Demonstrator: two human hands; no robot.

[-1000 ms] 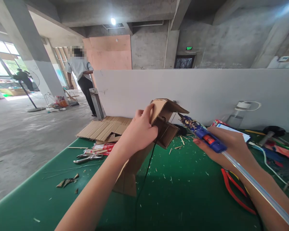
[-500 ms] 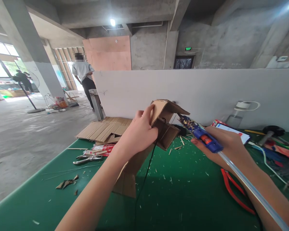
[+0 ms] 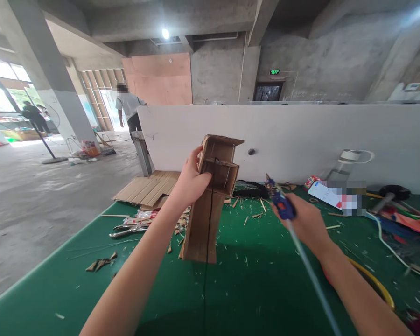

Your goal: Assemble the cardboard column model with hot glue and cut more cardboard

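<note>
My left hand grips the left side of a tall brown cardboard piece, its thumb in front and fingers at the back edge. The top of this piece is built into box-like compartments that face me. A thin black cord comes out of the middle compartment and hangs down in front. In my right hand is a blue hot glue gun, its dirty nozzle pointing up and away, apart from the cardboard. A long clear glue stick trails from its back end toward me.
Metal pliers, cardboard sheets and scraps lie on the green table at left. A phone, a clear cup and a white cable are at right. A white partition runs behind. A person stands beyond it.
The cardboard piece has swung upright and left, its compartments now facing me. The glue gun has drawn back from its top edge, nozzle tilted more upward. The person behind has shifted right.
</note>
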